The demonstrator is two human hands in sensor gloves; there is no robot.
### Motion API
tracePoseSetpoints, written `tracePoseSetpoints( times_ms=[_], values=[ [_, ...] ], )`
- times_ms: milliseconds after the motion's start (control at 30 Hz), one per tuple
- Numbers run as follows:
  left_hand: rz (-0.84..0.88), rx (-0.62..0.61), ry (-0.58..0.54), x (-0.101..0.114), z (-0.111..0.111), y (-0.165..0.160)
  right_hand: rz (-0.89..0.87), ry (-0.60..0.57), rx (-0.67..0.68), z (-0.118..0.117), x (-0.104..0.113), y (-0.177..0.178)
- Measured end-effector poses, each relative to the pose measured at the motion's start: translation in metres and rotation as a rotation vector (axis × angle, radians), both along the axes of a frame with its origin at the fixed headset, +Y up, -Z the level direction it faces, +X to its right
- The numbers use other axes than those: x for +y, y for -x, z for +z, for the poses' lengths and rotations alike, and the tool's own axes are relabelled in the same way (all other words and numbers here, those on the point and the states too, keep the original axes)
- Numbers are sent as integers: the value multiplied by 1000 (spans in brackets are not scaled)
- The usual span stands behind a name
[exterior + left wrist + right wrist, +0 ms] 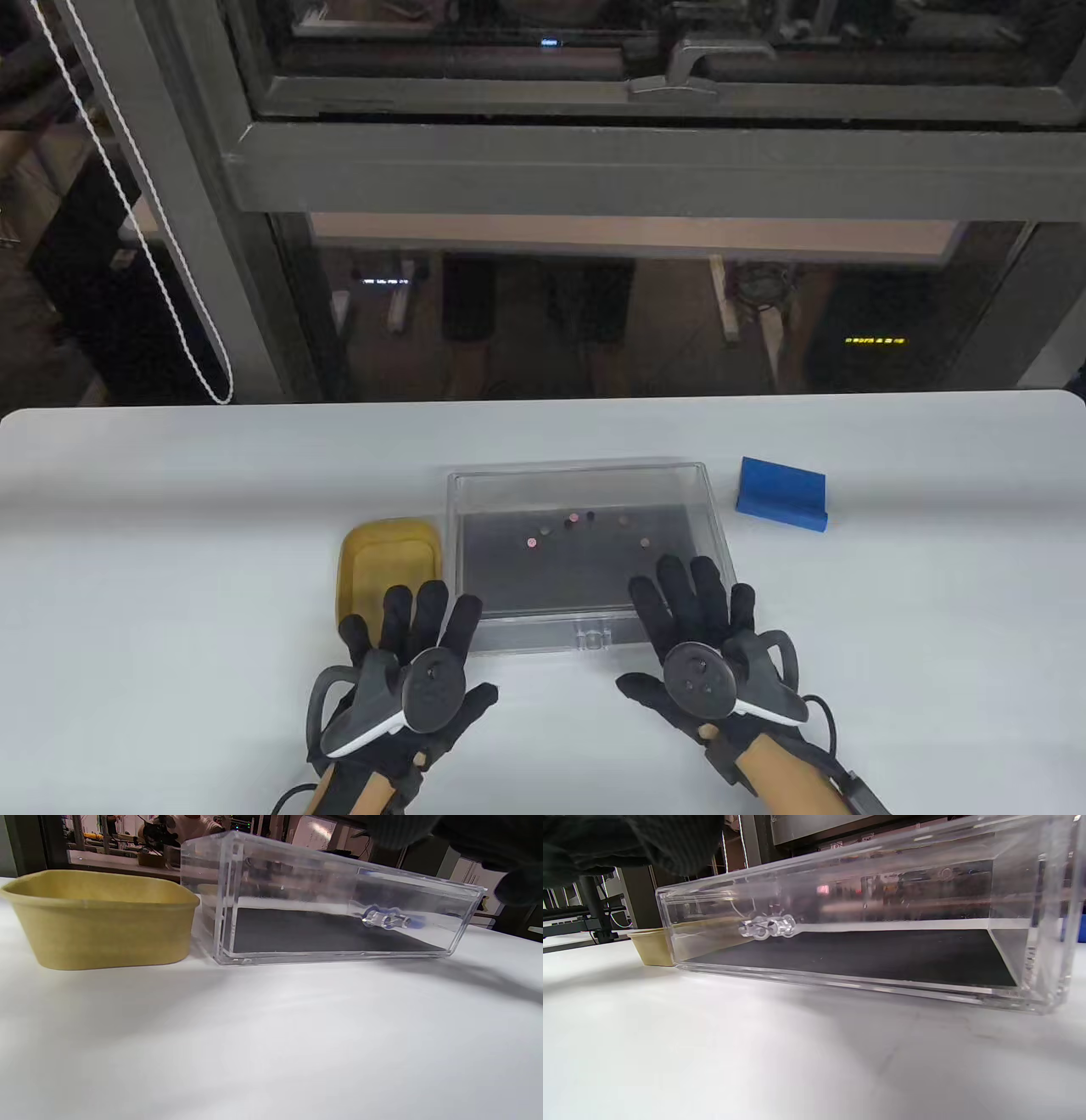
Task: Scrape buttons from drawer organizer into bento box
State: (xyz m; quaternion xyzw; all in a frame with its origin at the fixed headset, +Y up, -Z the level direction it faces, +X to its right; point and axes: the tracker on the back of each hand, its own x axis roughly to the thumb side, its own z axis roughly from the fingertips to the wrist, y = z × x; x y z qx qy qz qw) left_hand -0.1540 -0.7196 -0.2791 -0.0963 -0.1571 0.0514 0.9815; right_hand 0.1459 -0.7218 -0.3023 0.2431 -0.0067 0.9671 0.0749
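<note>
A clear acrylic drawer organizer (475,509) with a dark floor lies mid-table; it also shows in the left wrist view (322,899) and the right wrist view (865,921). Several small buttons (570,522) are scattered on its floor. A yellow bento box (389,564) stands right against its left side, also seen in the left wrist view (102,921). A blue scraper (781,494) lies to the organizer's right. My left hand (416,632) is open, fingers spread, reaching over the bento's near edge and the organizer's front left corner. My right hand (691,607) is open, fingers over the organizer's front right corner.
The white table (170,594) runs wide to both sides and toward me. A window frame and dark glass stand behind the far edge. A bead cord (153,255) hangs at the far left.
</note>
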Motion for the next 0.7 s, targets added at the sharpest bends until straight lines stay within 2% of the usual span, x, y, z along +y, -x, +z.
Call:
tracePoseSetpoints(
  times_ms=[700],
  values=[
    [-4, 31, 22, 2, -1, 7, -21, 4, -38, -7, 4, -12]
  ],
)
